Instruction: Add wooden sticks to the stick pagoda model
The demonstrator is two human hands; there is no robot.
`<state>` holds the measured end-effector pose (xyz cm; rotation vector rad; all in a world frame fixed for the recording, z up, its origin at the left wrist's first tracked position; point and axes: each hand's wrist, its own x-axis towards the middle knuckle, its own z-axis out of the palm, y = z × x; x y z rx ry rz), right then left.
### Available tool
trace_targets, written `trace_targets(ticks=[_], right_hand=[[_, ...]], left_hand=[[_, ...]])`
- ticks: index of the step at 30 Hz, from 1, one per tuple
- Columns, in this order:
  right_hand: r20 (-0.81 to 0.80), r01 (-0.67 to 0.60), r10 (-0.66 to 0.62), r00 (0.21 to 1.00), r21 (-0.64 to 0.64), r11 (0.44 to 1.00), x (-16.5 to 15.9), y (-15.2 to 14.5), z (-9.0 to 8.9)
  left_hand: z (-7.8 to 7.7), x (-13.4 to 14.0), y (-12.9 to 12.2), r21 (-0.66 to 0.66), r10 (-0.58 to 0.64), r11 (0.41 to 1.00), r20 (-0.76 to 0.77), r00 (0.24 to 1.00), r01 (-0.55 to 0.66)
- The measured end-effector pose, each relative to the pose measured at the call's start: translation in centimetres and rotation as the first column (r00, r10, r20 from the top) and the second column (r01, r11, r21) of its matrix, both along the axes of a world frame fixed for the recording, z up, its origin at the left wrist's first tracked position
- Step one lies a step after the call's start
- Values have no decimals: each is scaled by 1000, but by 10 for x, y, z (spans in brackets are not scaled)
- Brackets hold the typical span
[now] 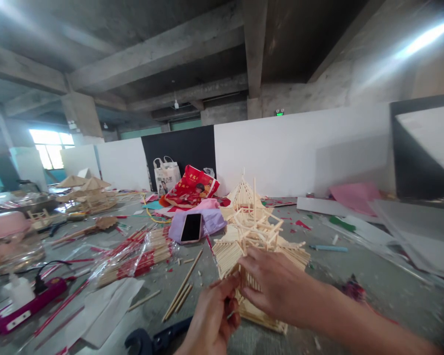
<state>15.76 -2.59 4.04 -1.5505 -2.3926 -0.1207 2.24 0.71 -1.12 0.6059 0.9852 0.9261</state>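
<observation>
Wooden stick tower (251,231) on floor, right hand (274,283) gripping its base, left hand (216,315) pinching a stick.

The left hand (211,320) rises from the bottom edge, fingers curled and pinched together near the thumb. The right hand (272,286) reaches in from the lower right, forearm stretched across, palm down, fingers bent toward the left hand's fingertips.

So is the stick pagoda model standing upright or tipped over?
Upright: the stick pagoda model stands on its base with its peak pointing up, while the left hand and right hand touch its lower tier.
</observation>
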Motion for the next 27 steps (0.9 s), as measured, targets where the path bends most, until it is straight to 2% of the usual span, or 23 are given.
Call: trace_targets(ticks=[8,16,23,27], right_hand=[[67,15,-13,998,-36,999,-3,-3,4],[178,-47,47,983,-3,999,-5,-3,2],[162,-44,49,986,-32,999,-5,-2,1],[173,-68,66,983,2,998,-4,-2,-1]], left_hand=[[-1,-1,-2,4,-21,1000,4,1000,21],[-4,-3,1,20,-24,1000,24,999,24],[-6,-2,-1,26,-16,1000,27,999,15],[-2,-2,-3,31,-14,999,19,1000,13]])
